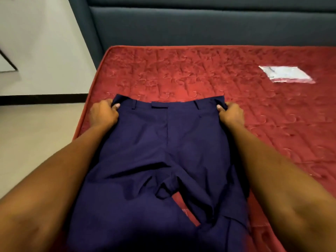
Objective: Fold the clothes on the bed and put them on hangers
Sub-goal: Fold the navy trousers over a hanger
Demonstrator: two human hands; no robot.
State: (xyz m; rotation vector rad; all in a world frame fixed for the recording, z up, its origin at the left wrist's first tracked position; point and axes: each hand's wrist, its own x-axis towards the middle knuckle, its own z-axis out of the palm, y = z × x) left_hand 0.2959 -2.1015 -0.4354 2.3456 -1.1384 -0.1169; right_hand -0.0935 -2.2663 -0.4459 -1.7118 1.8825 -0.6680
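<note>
A pair of navy blue trousers (163, 151) lies flat on the red quilted mattress (200, 73), waistband away from me and legs running toward the bottom of the view. My left hand (104, 113) pinches the left corner of the waistband. My right hand (231, 114) pinches the right corner. Both forearms stretch along the sides of the trousers. The fabric is creased around the crotch, and a strip of mattress shows between the two legs. No hanger is in view.
A clear plastic packet (286, 74) lies on the mattress at the far right. A dark blue padded headboard (200, 24) stands behind the bed. Pale floor (36, 133) and a white wall are to the left of the mattress edge.
</note>
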